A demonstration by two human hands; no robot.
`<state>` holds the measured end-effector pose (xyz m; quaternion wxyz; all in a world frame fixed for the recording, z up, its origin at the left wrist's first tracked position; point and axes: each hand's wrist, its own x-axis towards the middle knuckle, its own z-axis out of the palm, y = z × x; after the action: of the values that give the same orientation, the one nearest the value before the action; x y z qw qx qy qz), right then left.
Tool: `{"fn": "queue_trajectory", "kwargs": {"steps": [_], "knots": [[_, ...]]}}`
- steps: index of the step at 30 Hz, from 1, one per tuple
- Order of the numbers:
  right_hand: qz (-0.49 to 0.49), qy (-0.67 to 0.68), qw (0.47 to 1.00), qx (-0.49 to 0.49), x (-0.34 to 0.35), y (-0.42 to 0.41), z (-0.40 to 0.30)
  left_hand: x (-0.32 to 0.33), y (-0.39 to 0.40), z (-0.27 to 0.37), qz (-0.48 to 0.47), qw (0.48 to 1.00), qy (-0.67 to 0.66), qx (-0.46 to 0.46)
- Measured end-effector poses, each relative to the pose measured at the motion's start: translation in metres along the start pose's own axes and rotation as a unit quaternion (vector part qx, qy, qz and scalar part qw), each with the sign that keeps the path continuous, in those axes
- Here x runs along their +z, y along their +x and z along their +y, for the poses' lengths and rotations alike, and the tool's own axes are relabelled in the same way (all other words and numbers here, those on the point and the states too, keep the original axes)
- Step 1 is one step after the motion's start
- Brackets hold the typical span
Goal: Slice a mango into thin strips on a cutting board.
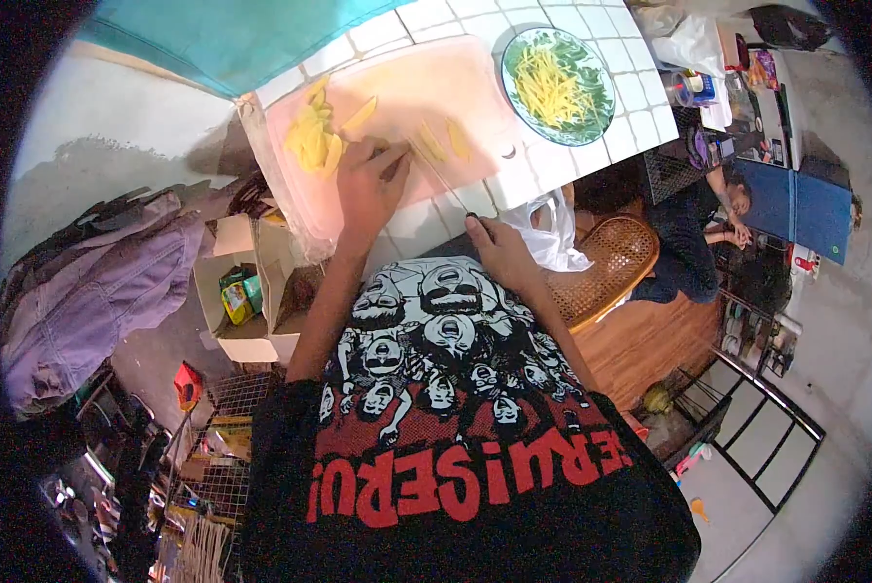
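A thin-bladed knife [444, 182] is held by its dark handle in my right hand [503, 251], at the near edge of the tiled counter. Its blade slants up and left over the pink cutting board [406, 80]. My left hand [370, 182] is over the board with bent fingers, its fingertips close to the blade's tip. Whether those fingers pinch a piece is hidden. Beside that hand lies a pile of yellow slices [310, 135], perhaps potato, with one slice [360, 114] apart. Two pale slices [444, 140] rest right of the blade.
A green-and-white patterned plate [597, 69] holds thin yellow strips [552, 86] on the white tiled counter [629, 109]. A white plastic bag [556, 233] hangs near a woven-cane chair [603, 270]. An open cardboard box [243, 342] stands left. Another person [687, 248] sits at right.
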<state>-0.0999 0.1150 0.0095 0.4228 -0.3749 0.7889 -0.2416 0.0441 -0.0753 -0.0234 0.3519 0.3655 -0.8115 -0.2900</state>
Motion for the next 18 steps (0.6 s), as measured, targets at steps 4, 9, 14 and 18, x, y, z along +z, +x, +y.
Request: {"fn": "queue_trajectory", "kwargs": {"steps": [4,9,14,18], "knots": [[-0.019,-0.023,0.999,0.034,-0.007,-0.002,-0.012,0.002,-0.002,-0.002,0.000,1.000,0.008,-0.011],[-0.024,-0.029,0.999,0.030,-0.010,-0.002,-0.017,0.005,-0.001,-0.004,0.006,1.000,0.004,-0.031],[-0.042,-0.037,0.998,0.026,-0.011,0.002,-0.015,0.010,-0.001,-0.007,0.040,0.998,-0.010,-0.040],[-0.023,-0.048,0.998,0.016,-0.010,0.000,-0.016,0.008,0.000,-0.004,0.019,0.997,-0.017,-0.072]]}}
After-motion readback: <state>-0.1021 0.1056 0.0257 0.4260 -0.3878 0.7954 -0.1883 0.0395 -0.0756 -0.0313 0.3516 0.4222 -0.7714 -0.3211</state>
